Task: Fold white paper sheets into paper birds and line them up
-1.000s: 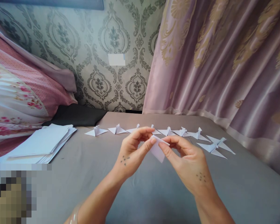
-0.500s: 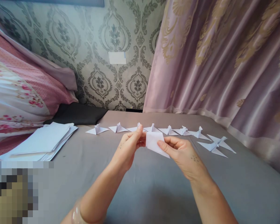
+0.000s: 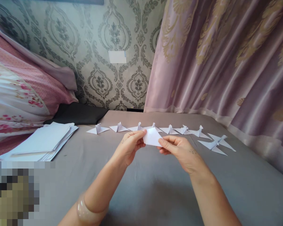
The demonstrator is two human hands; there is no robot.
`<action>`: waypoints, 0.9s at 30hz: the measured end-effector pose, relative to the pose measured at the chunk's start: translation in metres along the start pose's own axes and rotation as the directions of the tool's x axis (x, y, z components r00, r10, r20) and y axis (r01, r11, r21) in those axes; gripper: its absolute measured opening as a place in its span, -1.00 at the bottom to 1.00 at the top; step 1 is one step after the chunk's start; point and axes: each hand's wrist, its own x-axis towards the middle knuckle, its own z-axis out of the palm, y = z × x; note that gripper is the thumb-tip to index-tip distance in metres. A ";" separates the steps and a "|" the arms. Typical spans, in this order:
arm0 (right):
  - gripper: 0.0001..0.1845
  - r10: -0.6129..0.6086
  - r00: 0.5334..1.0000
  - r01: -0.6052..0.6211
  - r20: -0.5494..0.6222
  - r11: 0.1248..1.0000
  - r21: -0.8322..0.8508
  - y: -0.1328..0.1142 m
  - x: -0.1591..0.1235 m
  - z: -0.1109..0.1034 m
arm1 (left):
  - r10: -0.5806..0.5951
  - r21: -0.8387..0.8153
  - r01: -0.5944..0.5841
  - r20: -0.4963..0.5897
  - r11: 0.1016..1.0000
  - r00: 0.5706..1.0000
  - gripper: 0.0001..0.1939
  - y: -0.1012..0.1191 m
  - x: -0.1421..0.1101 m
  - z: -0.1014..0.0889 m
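Observation:
A small folded piece of white paper (image 3: 152, 137) is held up between my two hands over the grey sheet. My left hand (image 3: 132, 143) pinches its left edge, thumb on top. At the lower right corner, my right hand (image 3: 176, 149) grips it between thumb and fingers. The fingertips behind the paper are partly hidden. Just beyond the hands stands a row of folded paper cranes (image 3: 119, 127) with spread wings. The paper covers part of one crane in the middle of the row.
A stack of white paper sheets (image 3: 41, 138) lies at the left, by a folded black cloth (image 3: 77, 113). The grey sheet (image 3: 141, 182) spreads beneath everything. Pink curtains (image 3: 202, 62) hang at the right, and floral bedding (image 3: 16, 94) rises at the left.
The folded paper has turned and shifted slightly left. My left hand now pinches its left edge, and my right hand has moved to its lower right corner.

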 end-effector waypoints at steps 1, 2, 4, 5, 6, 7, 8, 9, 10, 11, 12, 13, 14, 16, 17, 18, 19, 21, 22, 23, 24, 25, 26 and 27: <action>-0.66 0.009 1.000 -0.009 0.000 1.000 0.007 0.002 0.001 -0.001 | -0.021 -0.003 0.021 -0.001 1.000 1.000 -0.70 0.000 0.001 -0.001; -0.66 0.016 1.000 -0.016 0.004 1.000 0.009 0.003 0.003 -0.002 | -0.041 0.005 0.041 0.002 0.999 0.999 -0.71 0.000 0.002 -0.002; -0.66 0.016 1.000 -0.016 0.014 1.000 0.002 0.006 0.006 -0.005 | -0.078 0.051 0.076 0.024 0.996 0.997 -0.71 0.001 0.003 -0.003; -0.66 0.012 1.000 -0.012 0.016 1.000 0.000 0.008 0.007 -0.007 | -0.093 0.084 0.089 0.048 0.993 0.995 -0.72 0.002 0.002 -0.005; -0.66 0.011 1.000 -0.011 0.016 1.000 0.003 0.009 0.008 -0.008 | -0.101 0.120 0.092 0.075 0.989 0.992 -0.72 0.003 0.002 -0.006; -0.65 0.015 1.000 -0.015 0.007 1.000 0.015 0.009 0.009 -0.010 | -0.103 0.160 0.085 0.104 0.983 0.989 -0.73 0.003 0.002 -0.007; -0.65 0.025 1.000 -0.024 -0.012 0.999 0.034 0.010 0.010 -0.013 | -0.097 0.208 0.067 0.134 0.976 0.986 -0.74 0.003 0.002 -0.008; -0.64 0.038 0.998 -0.036 -0.042 0.998 0.056 0.011 0.010 -0.015 | -0.075 0.267 0.030 0.157 0.963 0.985 -0.75 0.002 0.002 -0.009; -0.63 0.053 0.996 -0.047 -0.078 0.996 0.077 0.012 0.009 -0.018 | -0.029 0.349 -0.035 0.175 0.936 0.984 -0.76 0.001 0.002 -0.010; -0.62 0.067 0.991 -0.056 -0.117 0.994 0.092 0.014 0.008 -0.021 | 0.054 0.474 -0.137 0.185 0.870 0.981 -0.76 0.000 0.003 -0.011; -0.61 0.078 0.985 -0.063 -0.156 0.993 0.098 0.017 0.007 -0.024 | 0.158 0.614 -0.247 0.196 0.750 0.968 -0.76 -0.003 0.003 -0.012; -0.61 0.085 0.979 -0.068 -0.187 0.993 0.094 0.022 0.005 -0.026 | 0.274 0.744 -0.341 0.218 0.575 0.937 -0.75 -0.006 0.003 -0.012; -0.62 0.090 0.974 -0.075 -0.208 0.994 0.080 0.028 0.002 -0.029 | 0.379 0.842 -0.394 0.250 0.369 0.891 -0.74 -0.011 0.002 -0.012; -0.65 0.101 0.969 -0.095 -0.226 0.995 0.035 0.044 -0.005 -0.032 | 0.466 0.906 -0.407 0.314 0.111 0.827 -0.77 -0.023 -0.002 -0.011; -0.68 0.101 0.969 -0.103 -0.225 0.995 0.004 0.054 -0.009 -0.033 | 0.456 0.909 -0.414 0.353 0.038 0.817 -0.79 -0.031 -0.006 -0.011; -0.70 0.097 0.971 -0.106 -0.220 0.994 -0.029 0.064 -0.012 -0.033 | 0.419 0.902 -0.431 0.394 -0.008 0.818 -0.80 -0.041 -0.010 -0.010; -0.73 0.088 0.974 -0.104 -0.210 0.993 -0.064 0.073 -0.015 -0.032 | 0.366 0.888 -0.454 0.448 -0.075 0.816 -0.80 -0.051 -0.016 -0.008; -0.77 0.064 0.982 -0.088 -0.177 0.987 -0.135 0.090 -0.020 -0.030 | 0.250 0.855 -0.491 0.519 -0.169 0.817 -0.79 -0.072 -0.027 -0.004; -0.78 0.049 0.986 -0.075 -0.157 0.983 -0.169 0.097 -0.021 -0.029 | 0.205 0.844 -0.501 0.534 -0.191 0.821 -0.78 -0.082 -0.032 -0.001; -0.79 0.033 0.990 -0.060 -0.137 0.977 -0.203 0.103 -0.021 -0.028 | 0.167 0.838 -0.506 0.539 -0.204 0.826 -0.78 -0.090 -0.037 0.002; -0.80 0.016 0.993 -0.044 -0.117 0.971 -0.236 0.108 -0.021 -0.028 | 0.136 0.836 -0.506 0.538 -0.210 0.832 -0.78 -0.097 -0.040 0.005; -0.81 0.000 0.995 -0.027 -0.099 0.963 -0.267 0.112 -0.019 -0.028 | 0.110 0.834 -0.506 0.537 -0.222 0.837 -0.78 -0.101 -0.043 0.007; -0.82 -0.015 0.996 -0.010 -0.083 0.955 -0.297 0.115 -0.018 -0.028 | 0.089 0.836 -0.504 0.531 -0.218 0.842 -0.77 -0.104 -0.045 0.009; -0.82 -0.029 0.997 0.005 -0.069 0.946 -0.324 0.118 -0.016 -0.028 | 0.080 0.852 -0.496 0.513 -0.170 0.854 -0.74 -0.104 -0.045 0.010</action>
